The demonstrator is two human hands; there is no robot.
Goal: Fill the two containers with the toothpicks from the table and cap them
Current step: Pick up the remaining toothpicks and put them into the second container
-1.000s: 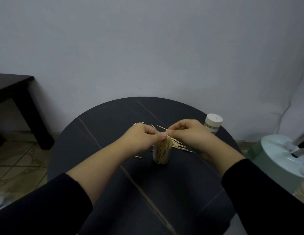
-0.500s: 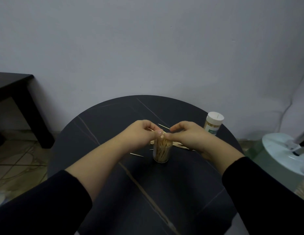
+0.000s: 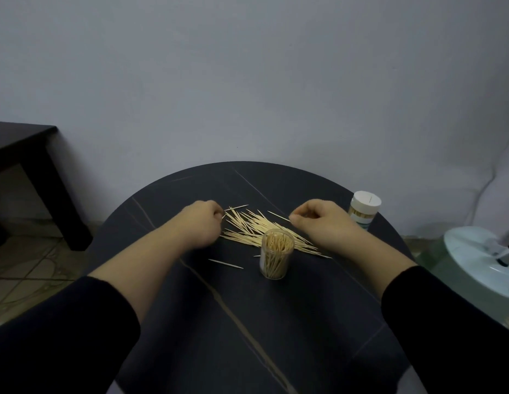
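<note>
**While One Container Stands Uncapped, Both Hands Are Working the Loose Pile**

As the head view shows it, the left hand (image 3: pixel 200 226) is sitting at the left edge of the toothpick pile (image 3: pixel 256 226) on the round table (image 3: pixel 219 322). Its fingers are curled under, and whether it is gripping a pick cannot be told. The right hand (image 3: pixel 321 223) is pinching one end of a single toothpick (image 3: pixel 278 216) at the pile's right edge.

The open container (image 3: pixel 277 255) is standing upright just in front of the pile and is looking nearly full. The capped container (image 3: pixel 363 209) is standing near the table's far right rim, behind the right hand. A stray pick (image 3: pixel 225 263) is lying left of the open container.

Judgement: gathering picks into an aligned bundle and dropping them in end-first is looking sounder than feeding singles. Steadying the container is advisable, since it is probably light and liable to tip. No loose cap is showing.
</note>
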